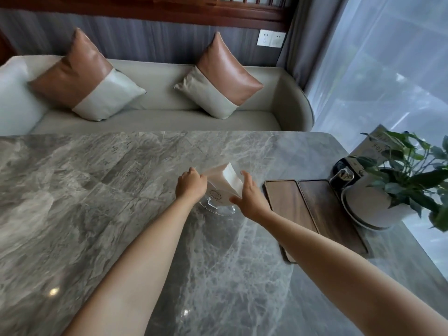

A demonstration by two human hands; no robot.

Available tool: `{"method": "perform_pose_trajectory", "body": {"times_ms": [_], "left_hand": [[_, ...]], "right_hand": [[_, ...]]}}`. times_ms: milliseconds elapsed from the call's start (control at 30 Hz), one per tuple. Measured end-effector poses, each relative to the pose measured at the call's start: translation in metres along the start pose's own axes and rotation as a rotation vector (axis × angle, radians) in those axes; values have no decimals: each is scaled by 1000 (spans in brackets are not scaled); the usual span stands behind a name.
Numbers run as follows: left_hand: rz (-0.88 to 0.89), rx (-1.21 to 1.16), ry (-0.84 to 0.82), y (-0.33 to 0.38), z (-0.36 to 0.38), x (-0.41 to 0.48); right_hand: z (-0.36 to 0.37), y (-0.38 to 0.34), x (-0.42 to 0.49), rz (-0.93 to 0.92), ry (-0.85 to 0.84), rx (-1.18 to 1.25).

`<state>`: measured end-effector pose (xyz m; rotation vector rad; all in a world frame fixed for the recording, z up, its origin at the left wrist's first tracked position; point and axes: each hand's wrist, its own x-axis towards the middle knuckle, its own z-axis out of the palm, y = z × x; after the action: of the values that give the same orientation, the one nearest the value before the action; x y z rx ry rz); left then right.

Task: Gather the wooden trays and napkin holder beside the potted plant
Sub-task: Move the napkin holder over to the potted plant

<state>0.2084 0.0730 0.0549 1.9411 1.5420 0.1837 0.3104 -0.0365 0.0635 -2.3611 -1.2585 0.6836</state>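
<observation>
You're cupping the napkin holder (219, 190) mid-desk, left hand (191, 184) curled on its side, right hand (249, 197) spread open against the other. Clear base is looking slick and the napkins floppy, so grab low. Wooden trays (312, 209) are sitting by the potted plant (397, 185).

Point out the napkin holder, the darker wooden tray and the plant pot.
napkin holder (219, 206): head view, on its clear base.
darker wooden tray (324, 209): head view, on its bare middle.
plant pot (373, 204): head view, on its white side wall.
</observation>
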Motion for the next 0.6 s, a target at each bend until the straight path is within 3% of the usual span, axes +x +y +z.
{"method": "perform_pose_trajectory", "body": {"times_ms": [600], "left_hand": [[330,24,-95,155,88,-122]], "right_hand": [[-126,155,-127,157,266,71]]}}
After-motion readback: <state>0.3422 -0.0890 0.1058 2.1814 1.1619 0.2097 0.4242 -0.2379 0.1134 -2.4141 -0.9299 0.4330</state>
